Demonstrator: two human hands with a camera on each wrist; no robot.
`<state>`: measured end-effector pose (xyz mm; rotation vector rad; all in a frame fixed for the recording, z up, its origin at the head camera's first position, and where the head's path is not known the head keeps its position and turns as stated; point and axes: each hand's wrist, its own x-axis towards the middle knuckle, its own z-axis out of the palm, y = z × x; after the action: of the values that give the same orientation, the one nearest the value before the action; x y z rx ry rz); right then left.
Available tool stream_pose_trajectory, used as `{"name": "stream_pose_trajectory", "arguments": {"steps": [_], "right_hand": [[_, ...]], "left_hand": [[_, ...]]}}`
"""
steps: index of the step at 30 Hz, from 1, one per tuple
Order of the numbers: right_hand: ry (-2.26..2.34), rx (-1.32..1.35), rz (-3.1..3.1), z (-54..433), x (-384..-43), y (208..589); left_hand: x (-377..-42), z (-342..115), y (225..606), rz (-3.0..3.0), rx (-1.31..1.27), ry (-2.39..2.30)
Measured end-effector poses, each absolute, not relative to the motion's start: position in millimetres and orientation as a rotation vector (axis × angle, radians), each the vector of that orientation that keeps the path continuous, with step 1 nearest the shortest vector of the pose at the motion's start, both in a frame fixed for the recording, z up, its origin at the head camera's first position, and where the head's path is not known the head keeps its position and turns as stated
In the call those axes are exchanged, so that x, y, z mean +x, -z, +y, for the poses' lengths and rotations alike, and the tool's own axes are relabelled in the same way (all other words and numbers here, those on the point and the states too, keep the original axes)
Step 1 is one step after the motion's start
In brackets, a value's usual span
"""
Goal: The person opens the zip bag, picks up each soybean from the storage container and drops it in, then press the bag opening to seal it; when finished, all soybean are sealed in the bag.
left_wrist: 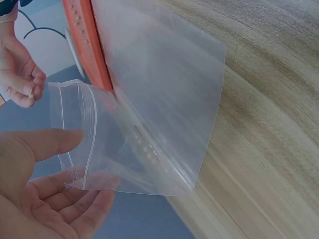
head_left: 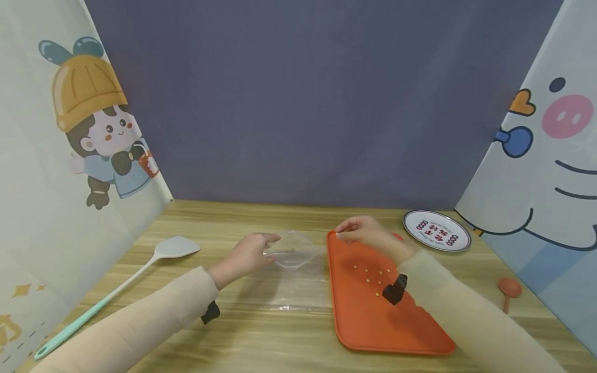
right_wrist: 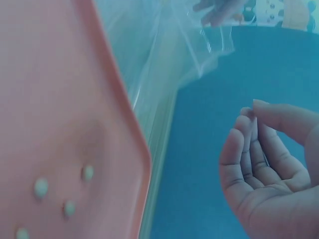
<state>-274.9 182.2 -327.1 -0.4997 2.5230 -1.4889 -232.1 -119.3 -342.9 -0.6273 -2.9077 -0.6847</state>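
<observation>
My left hand [head_left: 247,256] holds a clear zip-lock bag [head_left: 298,285] at its gaping mouth. In the left wrist view, the thumb is on one side of the zip-lock bag [left_wrist: 164,89] and the fingers are on the other. A few soybeans [left_wrist: 149,152] lie inside it. Over the far left corner of an orange tray [head_left: 373,321], my right hand [head_left: 368,235] pinches a small pale soybean [left_wrist: 31,94] between thumb and fingertips, just apart from the bag's mouth. Several loose soybeans [right_wrist: 41,187] are scattered on the tray.
A white plate [head_left: 437,228] with red lettering lies at the back right. An orange-red spoon [head_left: 510,287] rests near the right edge. On the left lies a spatula [head_left: 135,280] with a mint handle. Printed panels stand on both sides, and a dark blue panel [head_left: 308,103] behind.
</observation>
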Motion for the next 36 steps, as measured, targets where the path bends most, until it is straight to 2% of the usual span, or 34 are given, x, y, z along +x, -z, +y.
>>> {"name": "stream_pose_trajectory", "arguments": {"steps": [18, 36], "right_hand": [[1.594, -0.542, 2.467, 104.5, -274.4, 324.5], [1.557, -0.456, 2.526, 91.5, -270.1, 322.6]], "left_hand": [[-232.4, -116.6, 340.8, -2.882, -0.64, 0.683], [-228.3, -127.3, 337.7, -2.887, -0.634, 0.706]]}}
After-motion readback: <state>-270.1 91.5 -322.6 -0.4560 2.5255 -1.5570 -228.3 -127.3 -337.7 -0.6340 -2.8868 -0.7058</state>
